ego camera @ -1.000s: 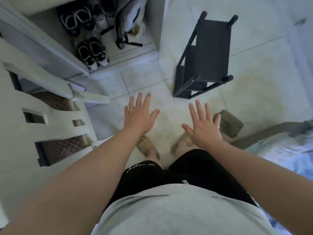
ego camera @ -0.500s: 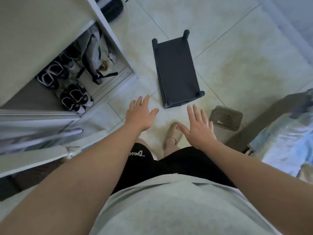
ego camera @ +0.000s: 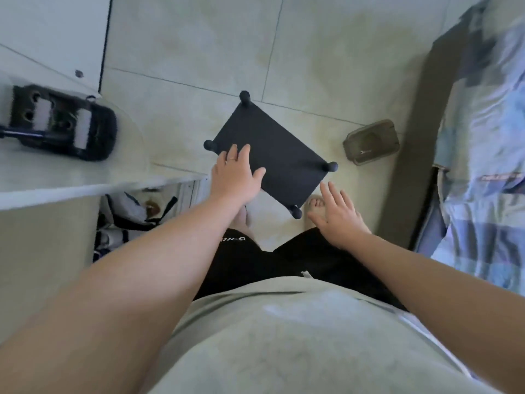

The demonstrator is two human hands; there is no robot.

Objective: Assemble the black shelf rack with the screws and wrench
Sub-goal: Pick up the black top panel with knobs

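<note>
Tiled floor [ego camera: 312, 66] carries the black shelf rack [ego camera: 284, 155]. Left hand [ego camera: 234, 177], fingers spread, overlaps its 8 o'clock edge; right hand [ego camera: 338, 217], fingers spread, at 5 o'clock.

Pale glossy floor tiles [ego camera: 199, 38] with thin dark grout lines fill the middle, mottled with yellowish stains in soft, even light. On the left stands a white cabinet [ego camera: 71, 177] with a rounded top. A black device [ego camera: 59, 123] lies on it, and shoes [ego camera: 110, 237] and a bag [ego camera: 127, 209] sit in the open compartment beneath. Along the right runs a dark bed frame [ego camera: 417, 155] under blue patchwork bedding [ego camera: 483, 137]
</note>
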